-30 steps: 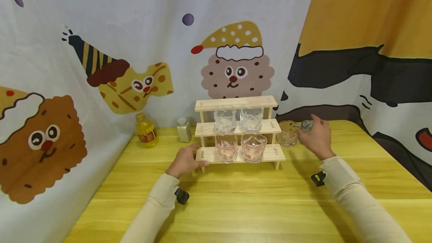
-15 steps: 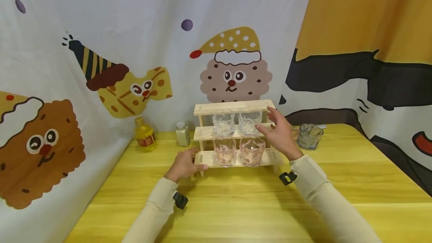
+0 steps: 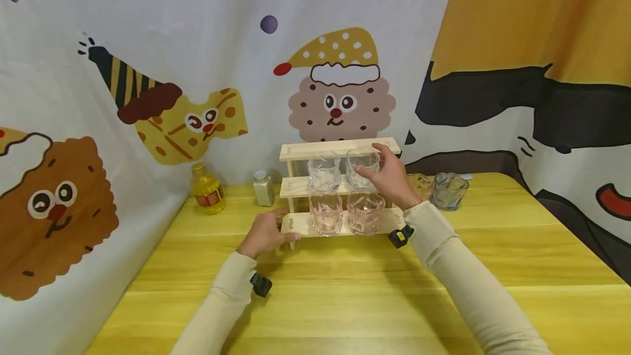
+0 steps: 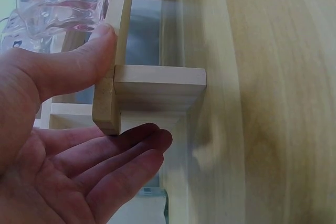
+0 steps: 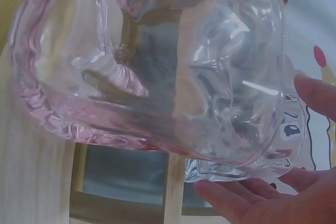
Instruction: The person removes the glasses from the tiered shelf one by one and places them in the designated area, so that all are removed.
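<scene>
My left hand [image 3: 264,233] holds the left end of a three-step wooden rack [image 3: 310,149]; its thumb lies on the lowest shelf [image 4: 121,40], with the other fingers stretched past the shelf's end. Around the right-hand clear glass [image 3: 356,159] on the middle shelf, my right hand [image 3: 389,179] has its thumb at the near side and its fingers at the far side. Another clear glass [image 3: 323,174] stands to its left. Two pink glasses [image 3: 326,215] sit on the lowest shelf; one pink glass [image 5: 152,77] fills most of the right wrist view, in front of the clear glass [image 5: 294,140].
Right of the rack, an amber glass [image 3: 421,182] and a grey-blue glass [image 3: 448,190] stand on the wooden table [image 3: 315,300]. An oil bottle [image 3: 208,190] and a small lidded jar [image 3: 263,189] are at the back left. A printed cloth [image 3: 222,43] hangs behind.
My right hand has let go of the grey-blue glass at the right and moved left to the clear glass on the middle shelf. The left hand stays at the rack's end.
</scene>
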The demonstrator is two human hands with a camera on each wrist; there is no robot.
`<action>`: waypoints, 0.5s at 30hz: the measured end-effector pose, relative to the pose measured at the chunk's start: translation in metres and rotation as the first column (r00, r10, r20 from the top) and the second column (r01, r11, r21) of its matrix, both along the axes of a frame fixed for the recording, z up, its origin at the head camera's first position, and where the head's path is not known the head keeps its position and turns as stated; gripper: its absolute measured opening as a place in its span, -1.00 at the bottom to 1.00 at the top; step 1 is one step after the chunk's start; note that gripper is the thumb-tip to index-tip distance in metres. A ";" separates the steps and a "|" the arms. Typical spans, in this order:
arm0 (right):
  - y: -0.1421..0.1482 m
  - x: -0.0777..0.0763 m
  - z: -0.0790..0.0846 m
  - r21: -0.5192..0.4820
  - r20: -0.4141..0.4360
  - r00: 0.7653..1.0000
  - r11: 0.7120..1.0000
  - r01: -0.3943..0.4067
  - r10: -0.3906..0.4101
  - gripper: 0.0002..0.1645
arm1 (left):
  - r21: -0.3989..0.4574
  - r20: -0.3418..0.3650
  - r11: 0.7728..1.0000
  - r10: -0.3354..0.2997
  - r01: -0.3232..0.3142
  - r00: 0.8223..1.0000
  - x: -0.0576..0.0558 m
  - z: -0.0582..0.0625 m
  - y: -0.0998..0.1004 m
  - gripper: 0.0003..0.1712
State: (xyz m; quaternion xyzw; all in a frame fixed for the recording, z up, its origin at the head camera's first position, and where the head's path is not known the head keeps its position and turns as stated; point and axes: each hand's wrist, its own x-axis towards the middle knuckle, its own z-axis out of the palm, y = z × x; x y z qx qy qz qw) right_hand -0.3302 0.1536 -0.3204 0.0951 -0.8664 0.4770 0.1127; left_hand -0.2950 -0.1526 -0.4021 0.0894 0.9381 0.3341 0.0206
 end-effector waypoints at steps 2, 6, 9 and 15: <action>0.000 -0.002 0.001 -0.002 0.020 1.000 1.000 0.001 -0.001 0.03 | -0.004 0.003 1.000 0.004 -0.004 1.000 0.000 0.001 0.001 -0.15; -0.003 -0.004 0.000 0.009 0.030 0.999 1.000 0.012 -0.013 0.04 | -0.014 0.010 1.000 0.008 -0.008 1.000 -0.001 0.001 0.000 -0.13; -0.005 -0.005 0.000 0.021 0.035 0.999 1.000 0.017 -0.017 0.07 | -0.014 0.012 1.000 0.010 -0.009 1.000 -0.001 0.000 0.000 -0.13; -0.008 -0.007 -0.001 0.057 0.030 0.998 0.997 0.053 -0.055 0.10 | 0.000 0.008 1.000 0.009 -0.009 1.000 0.001 0.001 0.001 -0.15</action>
